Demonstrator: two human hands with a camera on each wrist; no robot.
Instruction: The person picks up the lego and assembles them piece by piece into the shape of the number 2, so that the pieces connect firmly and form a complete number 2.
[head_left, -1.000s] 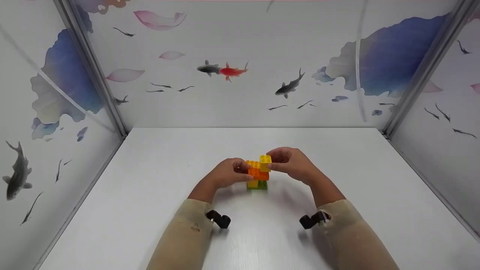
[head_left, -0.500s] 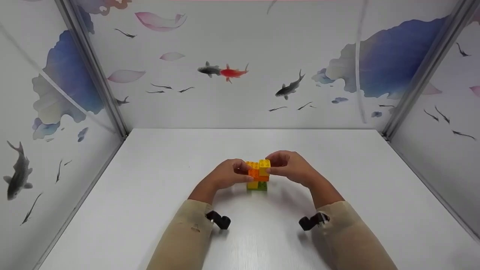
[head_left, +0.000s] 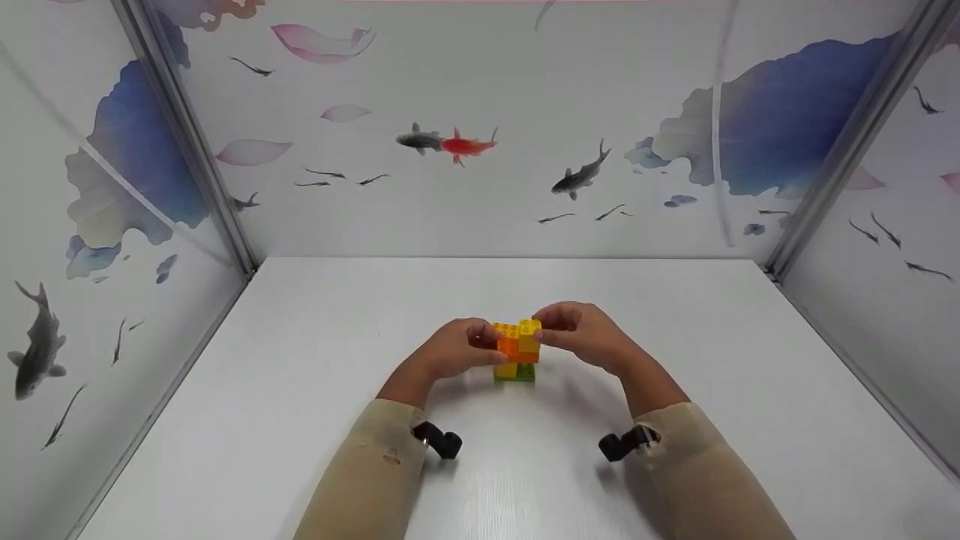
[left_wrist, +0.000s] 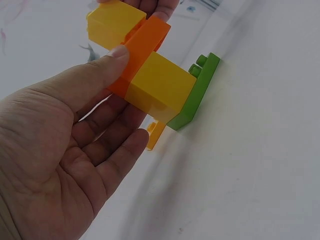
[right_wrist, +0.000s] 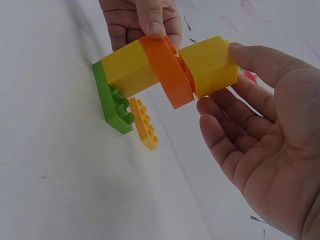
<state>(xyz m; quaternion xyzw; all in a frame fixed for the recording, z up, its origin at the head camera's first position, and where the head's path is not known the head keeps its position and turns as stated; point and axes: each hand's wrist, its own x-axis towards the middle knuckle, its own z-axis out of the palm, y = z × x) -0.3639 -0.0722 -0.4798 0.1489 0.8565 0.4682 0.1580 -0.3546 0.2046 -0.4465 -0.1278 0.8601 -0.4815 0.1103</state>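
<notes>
A small tower of toy building bricks stands between the hands. Its base is a green brick (right_wrist: 111,100) with bare studs on one side. On that sits a yellow brick (left_wrist: 162,82), crossed by a long orange brick (right_wrist: 172,80). My left hand (head_left: 454,349) pinches the orange brick at one end, thumb on its side. At the orange brick's other end is the upper yellow brick (right_wrist: 210,65), pinched by my right hand (head_left: 589,334) between thumb and fingers. Some orange studs still show along its underside in the right wrist view.
A flat yellow-orange brick (right_wrist: 144,124) with a row of studs lies on the white table (head_left: 315,315), behind the tower. Printed white panels (head_left: 480,202) rise at the back and both sides. A black clip (head_left: 439,440) sits on each sleeve.
My right hand has lowered the upper yellow brick onto the orange brick, moving slightly down. Over the last half second its thumb shifts a little higher. The left hand stays put.
</notes>
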